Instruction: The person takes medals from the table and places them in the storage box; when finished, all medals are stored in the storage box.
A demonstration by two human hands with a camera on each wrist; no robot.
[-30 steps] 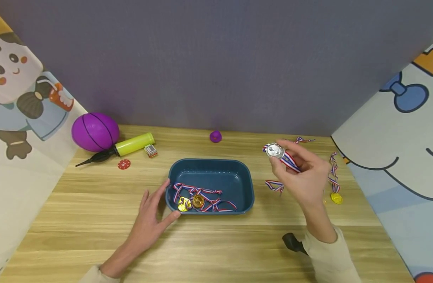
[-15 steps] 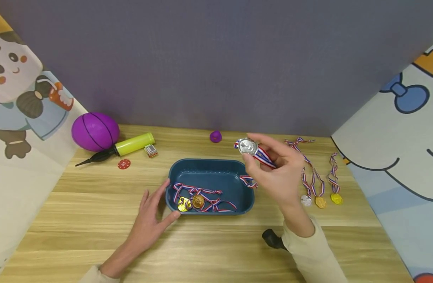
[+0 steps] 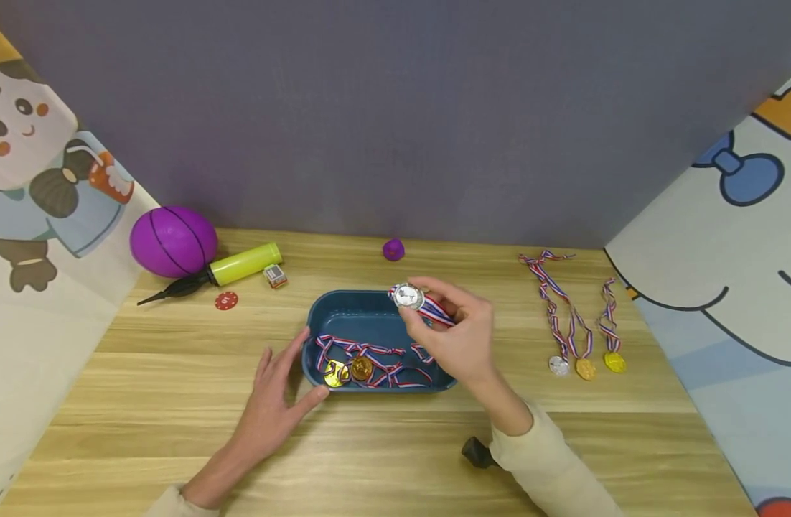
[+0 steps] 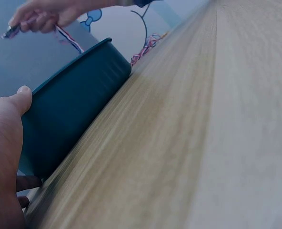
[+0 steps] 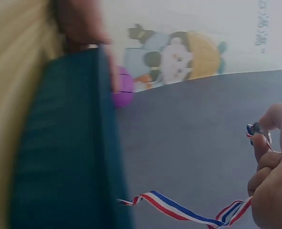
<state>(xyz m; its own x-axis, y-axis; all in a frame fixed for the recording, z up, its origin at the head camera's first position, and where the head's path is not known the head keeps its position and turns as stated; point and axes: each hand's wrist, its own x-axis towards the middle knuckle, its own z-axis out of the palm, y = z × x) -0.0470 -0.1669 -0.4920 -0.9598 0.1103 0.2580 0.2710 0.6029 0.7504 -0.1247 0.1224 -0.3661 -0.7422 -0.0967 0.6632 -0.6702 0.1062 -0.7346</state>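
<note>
Head view: R hand [image 3: 456,334] grip pinches silver medal [image 3: 408,296] above tub [image 3: 363,305], w/ ribbon [image 3: 437,310] trailing. L hand [image 3: 275,402] grip: thumb & fingers spread apart at tub's near-left corner. Medal prob. light, stiff, smooth; hold by edge. Ribbon prob. soft; may snag.

L wrist view: L hand's thumb at tub rim; R hand above rim, ribbon hanging.

R wrist view: ribbon runs toward tub rim, contact unclear; room for moving above rim.
</note>
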